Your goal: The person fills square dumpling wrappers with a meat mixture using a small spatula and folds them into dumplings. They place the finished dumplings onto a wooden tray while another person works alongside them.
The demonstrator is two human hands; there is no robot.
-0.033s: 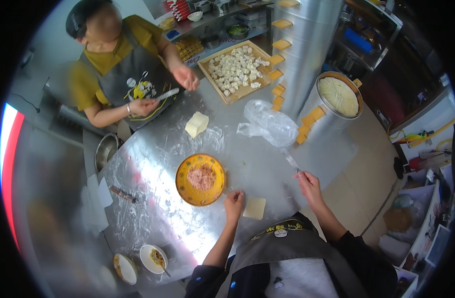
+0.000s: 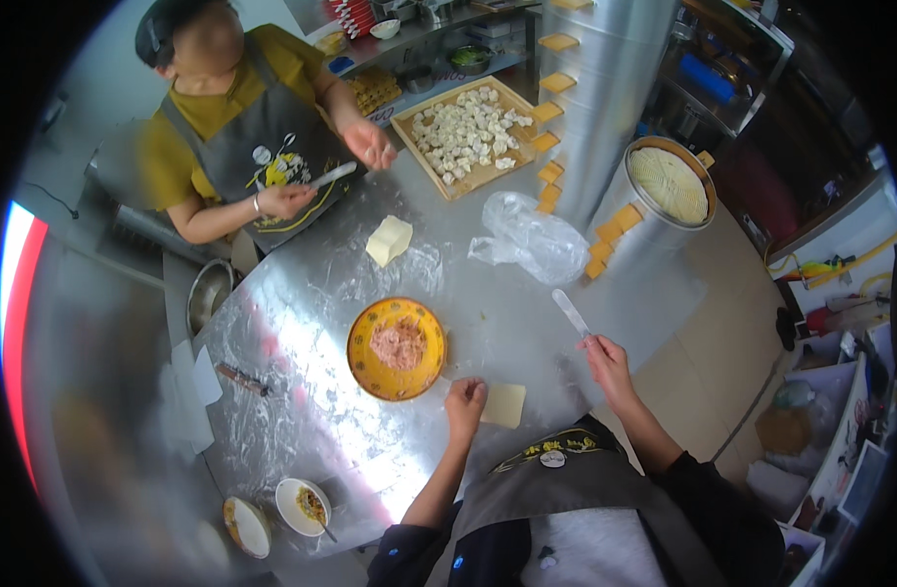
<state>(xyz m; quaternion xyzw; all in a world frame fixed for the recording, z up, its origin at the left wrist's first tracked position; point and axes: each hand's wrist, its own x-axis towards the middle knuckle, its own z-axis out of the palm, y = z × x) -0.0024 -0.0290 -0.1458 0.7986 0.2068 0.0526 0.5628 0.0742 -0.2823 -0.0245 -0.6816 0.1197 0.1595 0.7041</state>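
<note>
My left hand [image 2: 465, 405] is low over the steel table, fingers closed in a pinch at the left edge of a square pale dough wrapper [image 2: 504, 405]. Just beyond it stands a yellow patterned bowl [image 2: 358, 372] with pink minced meat filling [image 2: 399, 344] inside. On the right, my right hand [image 2: 610, 367] grips a thin flat spatula [image 2: 570, 311] by its handle end, with the blade pointing away over the table. Farther off lies a stack of pale wrappers [image 2: 389, 241].
Across the table a co-worker [image 2: 272, 147] holds a similar spatula. A wooden tray [image 2: 448, 192] of folded dumplings, a clear plastic bag [image 2: 532, 240] and tall metal steamers [image 2: 615, 108] stand along the far right side. Two small bowls [image 2: 302, 506] sit at the near left.
The wrapper has turned slightly beside my left hand. The spatula in my right hand shows more of its flat blade. The co-worker's free hand has moved a little and looks more open.
</note>
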